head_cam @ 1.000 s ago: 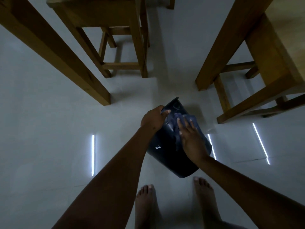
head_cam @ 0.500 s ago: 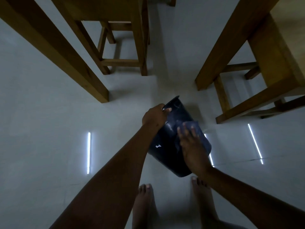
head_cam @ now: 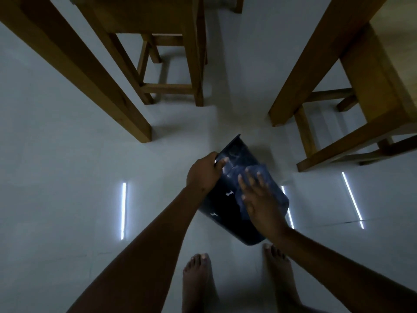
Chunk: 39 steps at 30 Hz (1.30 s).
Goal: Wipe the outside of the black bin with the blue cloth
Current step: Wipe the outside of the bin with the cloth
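The black bin (head_cam: pixel 222 207) is tilted above the pale floor, its rim pointing away from me and its base toward my feet. My left hand (head_cam: pixel 203 173) grips the rim on the left side. The blue cloth (head_cam: pixel 269 180) lies on the bin's upper side wall, mostly covered by my right hand (head_cam: pixel 259 199), which presses flat on it with fingers spread. The bin's inside is hidden.
Wooden table legs (head_cam: pixel 74 64) and a stool (head_cam: pixel 171 64) stand at the upper left. A wooden bench (head_cam: pixel 352 98) stands at the upper right. My bare feet (head_cam: pixel 198 281) are just below the bin. Strip-light reflections (head_cam: pixel 123 208) streak the glossy floor.
My right hand and the cloth have slid down the bin's side toward its base. The left hand keeps its hold on the rim.
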Each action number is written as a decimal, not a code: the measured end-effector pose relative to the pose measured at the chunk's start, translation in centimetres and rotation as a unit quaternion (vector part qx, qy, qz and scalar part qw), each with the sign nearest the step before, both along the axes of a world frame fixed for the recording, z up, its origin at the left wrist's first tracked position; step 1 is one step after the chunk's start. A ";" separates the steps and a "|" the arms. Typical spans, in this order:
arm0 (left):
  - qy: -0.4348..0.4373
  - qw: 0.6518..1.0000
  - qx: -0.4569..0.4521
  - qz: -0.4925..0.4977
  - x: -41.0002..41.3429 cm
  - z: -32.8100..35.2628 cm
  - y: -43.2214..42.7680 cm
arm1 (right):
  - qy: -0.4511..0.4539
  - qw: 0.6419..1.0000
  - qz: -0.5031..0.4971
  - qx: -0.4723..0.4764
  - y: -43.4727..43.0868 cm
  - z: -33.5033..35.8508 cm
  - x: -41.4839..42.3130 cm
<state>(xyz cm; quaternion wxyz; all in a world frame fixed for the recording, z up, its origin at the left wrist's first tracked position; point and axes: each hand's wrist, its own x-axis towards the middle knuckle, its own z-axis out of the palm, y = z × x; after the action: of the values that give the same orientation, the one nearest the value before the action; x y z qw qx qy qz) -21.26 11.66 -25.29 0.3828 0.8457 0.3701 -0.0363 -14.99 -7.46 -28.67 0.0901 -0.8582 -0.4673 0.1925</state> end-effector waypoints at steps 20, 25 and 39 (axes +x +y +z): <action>0.065 0.998 -0.020 0.013 4.0 -0.3 0.8 | -0.071 0.997 0.019 0.027 -0.2 -1.0 -0.1; 0.056 0.998 -0.037 0.020 3.8 -0.3 0.7 | -0.078 0.989 0.123 0.038 0.9 -0.6 0.3; -0.035 0.985 -0.168 -0.008 3.2 1.0 1.5 | -0.042 0.999 -0.004 0.030 1.0 -1.0 3.4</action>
<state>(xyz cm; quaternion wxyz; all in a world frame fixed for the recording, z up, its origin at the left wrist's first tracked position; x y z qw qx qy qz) -18.09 13.13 -24.29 0.5318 0.7731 0.3382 -0.0711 -11.62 -6.42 -29.65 0.0967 -0.8641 -0.4732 0.1414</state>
